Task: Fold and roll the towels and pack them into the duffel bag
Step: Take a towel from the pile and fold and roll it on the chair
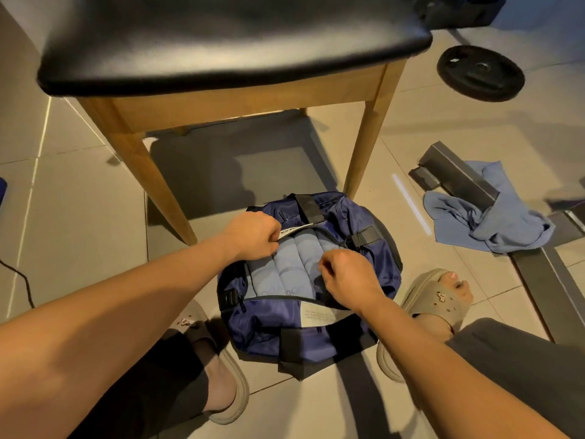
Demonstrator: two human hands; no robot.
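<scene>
A navy duffel bag (269, 324) lies on the tiled floor between my feet, its top unzipped. Inside it, side by side, lie rolled light-blue towels (291, 267). My left hand (253, 236) grips the far edge of the bag's opening, beside a white label. My right hand (345, 277) has its fingers curled in a pinch at the near right side of the opening, over the towels; what it pinches is hidden. A loose blue towel (484, 220) lies crumpled on the floor to the right.
A wooden stool with a black padded seat (221, 42) stands just beyond the bag, its legs (364, 144) flanking it. Dark metal bars (459, 179) lie by the loose towel. A black weight plate (481, 72) rests at the far right. A cable (19, 277) runs along the left.
</scene>
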